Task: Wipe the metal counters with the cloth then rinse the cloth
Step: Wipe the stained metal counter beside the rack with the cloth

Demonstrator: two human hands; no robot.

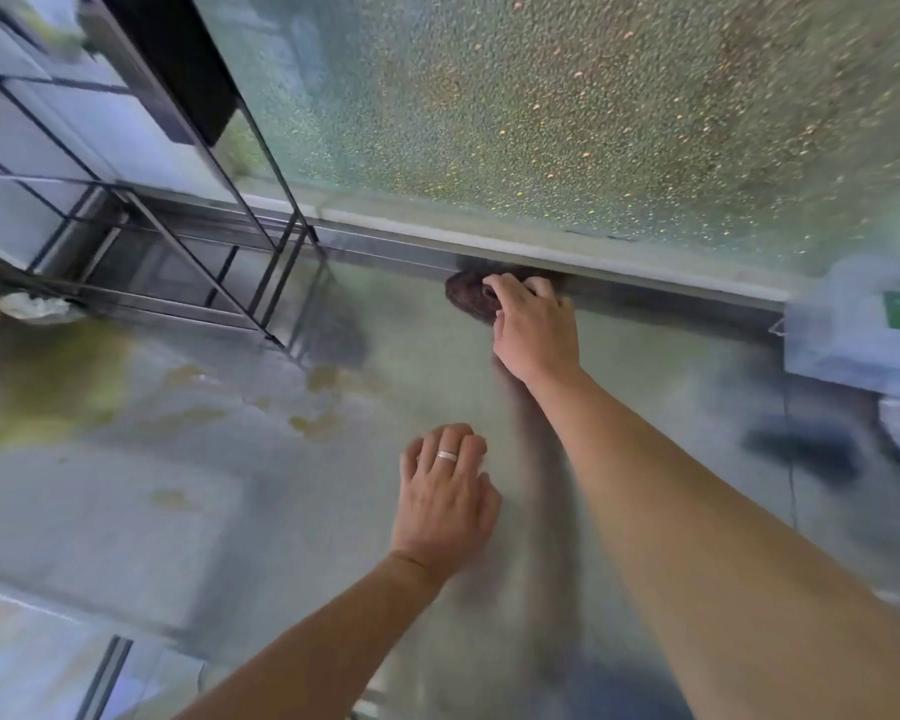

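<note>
Left hand (445,504) flat on counter (178,511); right-hand fingers (505,288) gripping cloth (471,298), wire rack (188,241) alongside.

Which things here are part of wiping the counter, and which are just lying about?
Part of the job:
dark cloth
metal counter
right hand, pressing on the cloth
left hand, flat on the counter

Just lying about:
black wire rack
box with green label
crumpled white wrapper

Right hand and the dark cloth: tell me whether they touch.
Touching. The head view shows the right hand with fingers on top of the dark cloth, at the counter's back edge.
</note>
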